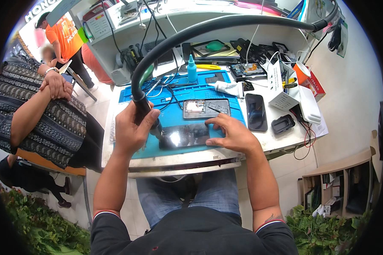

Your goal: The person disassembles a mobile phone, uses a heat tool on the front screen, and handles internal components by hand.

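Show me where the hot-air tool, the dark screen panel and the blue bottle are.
hot-air tool (145,111): head view, on its black handle.
dark screen panel (184,137): head view, on its glass face.
blue bottle (192,72): head view, on its body.

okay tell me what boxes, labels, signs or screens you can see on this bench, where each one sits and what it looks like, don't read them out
Dark glossy screen panel: front of the blue mat, under both hands, rectangular.
Black phone: right of the mat, face up, screen dark.
White box: right of the phone, tilted, dark print on its side.
Red-orange box: far right edge, behind the white box.
White sign: rear left shelf, rectangular.
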### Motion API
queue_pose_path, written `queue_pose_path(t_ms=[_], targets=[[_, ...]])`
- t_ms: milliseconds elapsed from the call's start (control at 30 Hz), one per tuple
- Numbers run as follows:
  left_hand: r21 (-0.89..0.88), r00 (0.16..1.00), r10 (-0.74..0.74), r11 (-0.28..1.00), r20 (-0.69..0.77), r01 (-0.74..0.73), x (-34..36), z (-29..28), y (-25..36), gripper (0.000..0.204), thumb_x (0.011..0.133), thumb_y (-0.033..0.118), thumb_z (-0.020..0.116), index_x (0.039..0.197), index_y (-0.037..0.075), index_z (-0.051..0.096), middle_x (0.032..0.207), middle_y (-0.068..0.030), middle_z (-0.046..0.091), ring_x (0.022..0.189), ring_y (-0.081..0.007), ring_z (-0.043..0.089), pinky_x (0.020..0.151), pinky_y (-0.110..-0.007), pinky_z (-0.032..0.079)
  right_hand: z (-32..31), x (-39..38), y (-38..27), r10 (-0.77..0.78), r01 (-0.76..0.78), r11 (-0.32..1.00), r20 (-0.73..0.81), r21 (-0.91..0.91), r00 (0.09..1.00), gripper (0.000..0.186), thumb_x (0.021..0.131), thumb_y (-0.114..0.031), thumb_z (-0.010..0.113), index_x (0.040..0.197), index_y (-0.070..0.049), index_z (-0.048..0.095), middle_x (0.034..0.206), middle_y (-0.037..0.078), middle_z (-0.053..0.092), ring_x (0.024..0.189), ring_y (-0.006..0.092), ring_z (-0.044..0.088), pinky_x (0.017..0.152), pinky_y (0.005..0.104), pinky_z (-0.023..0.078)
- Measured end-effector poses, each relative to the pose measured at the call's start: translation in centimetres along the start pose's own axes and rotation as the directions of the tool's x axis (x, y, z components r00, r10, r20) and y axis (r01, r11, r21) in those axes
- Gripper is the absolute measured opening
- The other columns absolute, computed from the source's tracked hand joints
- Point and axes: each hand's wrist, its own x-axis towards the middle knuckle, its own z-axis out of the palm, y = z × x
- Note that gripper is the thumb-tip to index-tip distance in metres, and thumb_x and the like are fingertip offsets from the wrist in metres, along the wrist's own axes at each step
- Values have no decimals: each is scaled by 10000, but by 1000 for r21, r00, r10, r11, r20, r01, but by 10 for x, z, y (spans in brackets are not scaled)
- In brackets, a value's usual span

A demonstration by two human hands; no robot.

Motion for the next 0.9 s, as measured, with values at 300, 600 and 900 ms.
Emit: queue_pose_path(t_ms=[300, 600, 900], targets=[[-27, 1000, 2, 1000, -13, -2, 13, 15, -5, 303, 1075, 254, 831, 1140, -14, 705, 866, -42, 718, 782, -96, 685, 731, -264, 550, 5, 1, 7, -18, 18, 1000, -23, 15, 1000, 696, 845, -436, 975, 1410, -104, 739, 1205, 133, 728, 1131, 342, 734, 988, 451, 589], [-95, 1000, 29, 995, 11, -28, 44, 67, -3, 257, 1100, 251, 805, 1171, 20, 718, 961, -7, 699, 875, -84, 633, 815, -253, 514, 12, 1, 22, -115, 123, 990, -108, 71, 987, 902, 713, -402, 1044, 1438, -11, 676, 1220, 179, 734, 1167, 362, 722, 1035, 443, 571], [-153, 995, 90, 985, 51, -82, 56, 112, 1, 265, 1101, 255, 801, 1166, 13, 714, 944, -20, 705, 872, -87, 634, 799, -255, 514, 5, -2, 26, -117, 128, 978, -71, 165, 991, 1013, 677, -349, 1074, 1493, -27, 568, 1208, 168, 689, 1141, 356, 689, 977, 444, 569]])
